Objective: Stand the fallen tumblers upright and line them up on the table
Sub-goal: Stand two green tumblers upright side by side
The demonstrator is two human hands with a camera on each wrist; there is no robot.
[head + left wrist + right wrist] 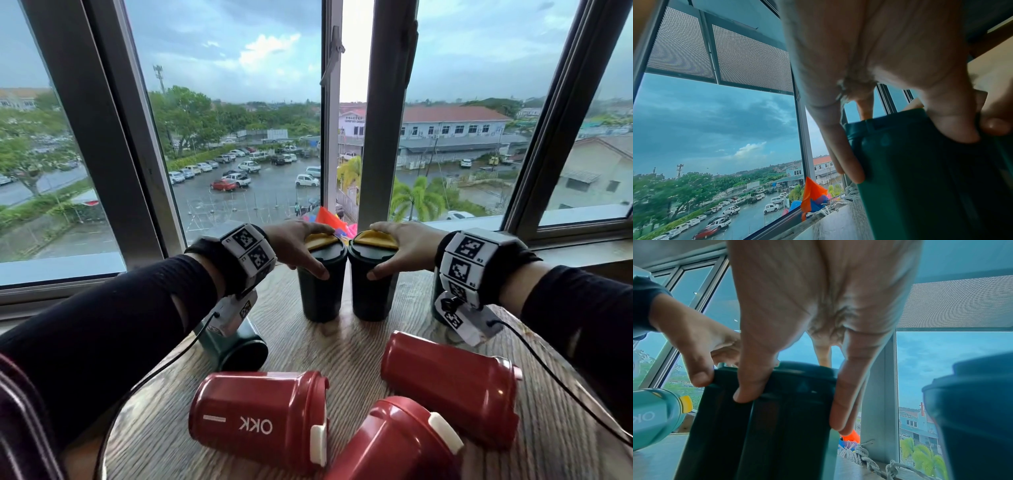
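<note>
Dark green ribbed plastic tumblers, left (321, 284) and right (371, 284), stand upright, touching, mid-frame on the wood-grain tabletop (342, 349); left grip (299, 246) and right grip (399, 248) each grasp one. Glossy red tumblers (260, 418) lie sideways, lower frame.

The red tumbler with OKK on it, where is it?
In the head view the red OKK tumbler lies on its side at the table's near left, touching another fallen red tumbler.

four green tumblers (321, 287), three red tumblers (260, 418), two hands (298, 245)

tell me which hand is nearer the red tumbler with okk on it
Left. The left hand grips the left green tumbler, up-table from the OKK tumbler; the right hand is farther right.
</note>
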